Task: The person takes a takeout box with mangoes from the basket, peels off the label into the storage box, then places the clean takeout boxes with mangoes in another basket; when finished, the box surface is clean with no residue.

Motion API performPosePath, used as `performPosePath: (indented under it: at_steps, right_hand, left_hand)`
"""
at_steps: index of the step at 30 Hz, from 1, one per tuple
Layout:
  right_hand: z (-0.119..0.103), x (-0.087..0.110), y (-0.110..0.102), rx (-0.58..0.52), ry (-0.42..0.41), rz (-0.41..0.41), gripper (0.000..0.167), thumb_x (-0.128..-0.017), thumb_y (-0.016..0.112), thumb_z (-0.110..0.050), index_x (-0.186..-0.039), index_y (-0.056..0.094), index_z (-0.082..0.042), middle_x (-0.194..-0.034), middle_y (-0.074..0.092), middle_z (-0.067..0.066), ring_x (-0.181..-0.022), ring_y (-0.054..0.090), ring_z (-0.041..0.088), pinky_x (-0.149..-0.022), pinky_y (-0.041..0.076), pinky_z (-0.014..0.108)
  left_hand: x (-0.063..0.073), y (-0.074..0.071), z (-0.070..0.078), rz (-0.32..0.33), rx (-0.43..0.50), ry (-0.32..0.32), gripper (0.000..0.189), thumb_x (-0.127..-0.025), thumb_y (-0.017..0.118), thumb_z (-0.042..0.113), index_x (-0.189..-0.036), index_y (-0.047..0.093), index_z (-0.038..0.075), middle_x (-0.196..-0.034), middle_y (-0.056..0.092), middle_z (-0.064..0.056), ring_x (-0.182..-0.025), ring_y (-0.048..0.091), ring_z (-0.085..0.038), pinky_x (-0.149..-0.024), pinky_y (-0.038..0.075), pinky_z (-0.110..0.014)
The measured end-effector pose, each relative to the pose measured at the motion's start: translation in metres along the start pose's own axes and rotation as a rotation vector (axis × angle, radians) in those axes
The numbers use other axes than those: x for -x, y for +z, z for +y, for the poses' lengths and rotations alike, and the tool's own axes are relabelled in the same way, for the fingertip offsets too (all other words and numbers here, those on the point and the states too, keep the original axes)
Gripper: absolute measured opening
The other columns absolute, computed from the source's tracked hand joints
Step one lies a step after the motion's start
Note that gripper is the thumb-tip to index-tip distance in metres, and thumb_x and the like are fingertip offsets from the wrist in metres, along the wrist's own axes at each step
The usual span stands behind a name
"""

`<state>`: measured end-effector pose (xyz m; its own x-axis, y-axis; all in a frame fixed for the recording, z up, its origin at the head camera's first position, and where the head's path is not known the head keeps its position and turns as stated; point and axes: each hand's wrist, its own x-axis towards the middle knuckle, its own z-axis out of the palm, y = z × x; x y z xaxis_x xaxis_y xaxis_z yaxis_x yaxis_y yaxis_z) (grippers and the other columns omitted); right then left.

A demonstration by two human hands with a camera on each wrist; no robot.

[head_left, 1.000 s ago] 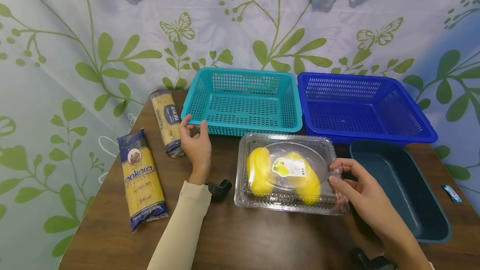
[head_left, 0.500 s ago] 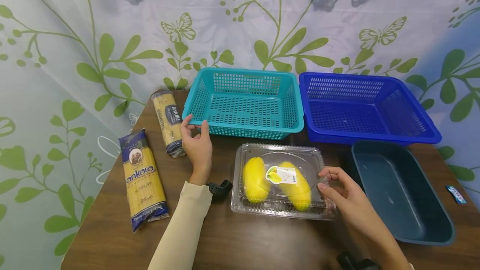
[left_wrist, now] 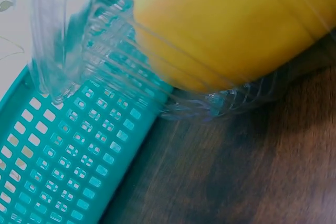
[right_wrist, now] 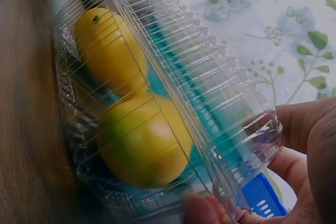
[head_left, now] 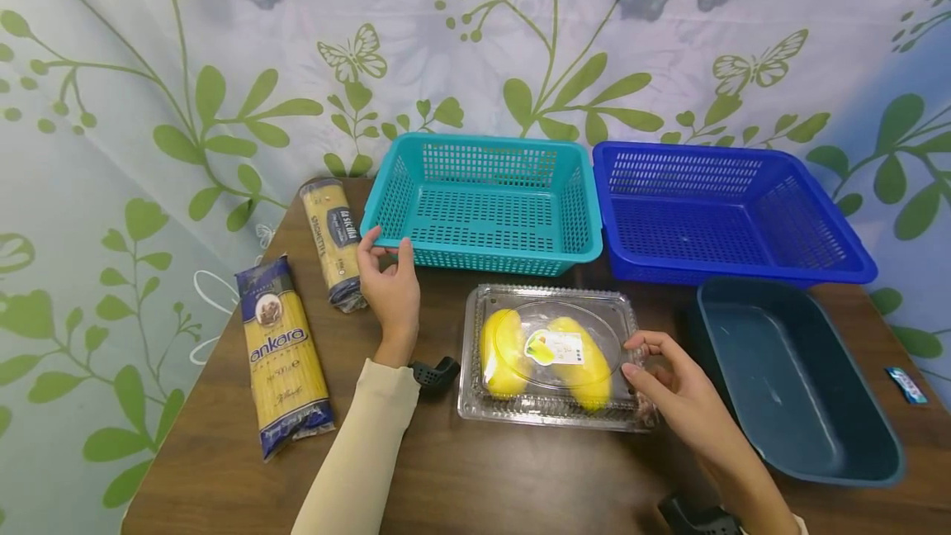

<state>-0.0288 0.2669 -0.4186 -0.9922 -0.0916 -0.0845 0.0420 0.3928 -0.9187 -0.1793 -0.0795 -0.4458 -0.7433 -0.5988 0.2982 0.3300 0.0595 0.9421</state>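
Observation:
A clear plastic clamshell box point(head_left: 486, 415) lies in front of the teal basket, with two yellow mangoes point(head_left: 505, 362) inside and a white label point(head_left: 557, 347) on its lid. My right hand point(head_left: 679, 395) pinches the box's right edge between thumb and fingers; the right wrist view also shows those fingers point(right_wrist: 294, 166) at the ridged rim. My left hand point(head_left: 390, 287) is at the front left corner of the teal basket point(head_left: 490, 257), thumb and fingers curled at its rim. In the left wrist view a mango point(left_wrist: 226, 30) shows through the plastic, and the left hand is out of sight.
Two packs of spaghetti, one labelled Ankara point(head_left: 286, 362) and another pack point(head_left: 332, 246), lie at left. A blue basket point(head_left: 743, 271) stands at the back right, a dark teal tub point(head_left: 787, 386) before it. A small sachet point(head_left: 906, 385) lies at the far right.
The clamshell box has shifted left and towards me, with my right hand moving along at its edge. My left hand stays at the teal basket's corner.

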Motion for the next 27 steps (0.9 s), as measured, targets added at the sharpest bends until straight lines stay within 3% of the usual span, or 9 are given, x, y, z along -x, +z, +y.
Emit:
performPosePath:
  at_steps: [5, 13, 19, 27]
  right_hand:
    - [0.0001, 0.0006, 0.0002, 0.011, 0.025, 0.016, 0.033, -0.103, 0.064, -0.03, -0.13, 0.051, -0.016, -0.102, 0.05, 0.016, -0.061, 0.05, 0.024, -0.049, 0.047, 0.035]
    - [0.0039, 0.0007, 0.0013, 0.004, -0.067, 0.033, 0.03, -0.103, 0.063, -0.019, -0.131, 0.053, -0.013, -0.114, 0.043, 0.012, -0.055, 0.045, 0.021, -0.043, 0.043, 0.034]
    - [0.0038, 0.0, 0.0018, 0.004, -0.051, 0.028, 0.032, -0.103, 0.064, -0.02, -0.132, 0.052, -0.015, -0.114, 0.043, 0.012, -0.055, 0.045, 0.021, -0.045, 0.043, 0.033]
    - [0.0031, 0.0006, -0.0001, 0.023, -0.02, 0.02, 0.033, -0.103, 0.064, -0.026, -0.131, 0.052, -0.016, -0.118, 0.043, 0.013, -0.056, 0.046, 0.022, -0.047, 0.045, 0.033]
  left_hand:
    - [0.0014, -0.0003, 0.0008, -0.003, -0.001, 0.004, 0.044, -0.098, 0.071, 0.023, -0.138, 0.056, 0.011, -0.095, 0.053, -0.008, -0.045, 0.035, -0.012, -0.049, 0.035, -0.024]
    - [-0.0022, -0.0007, -0.0001, -0.001, -0.011, 0.021, 0.042, -0.098, 0.071, 0.019, -0.136, 0.057, 0.007, -0.092, 0.055, 0.0, -0.045, 0.031, -0.01, -0.048, 0.032, -0.024]
    - [-0.0027, -0.0012, -0.0005, -0.011, -0.005, 0.006, 0.046, -0.098, 0.071, 0.021, -0.137, 0.055, 0.005, -0.093, 0.055, 0.001, -0.045, 0.032, -0.009, -0.048, 0.032, -0.023]
    - [-0.0031, -0.0098, 0.0057, -0.108, -0.009, -0.042, 0.053, -0.098, 0.072, 0.023, -0.143, 0.047, 0.013, -0.097, 0.055, -0.007, -0.048, 0.038, -0.013, -0.05, 0.036, -0.023]
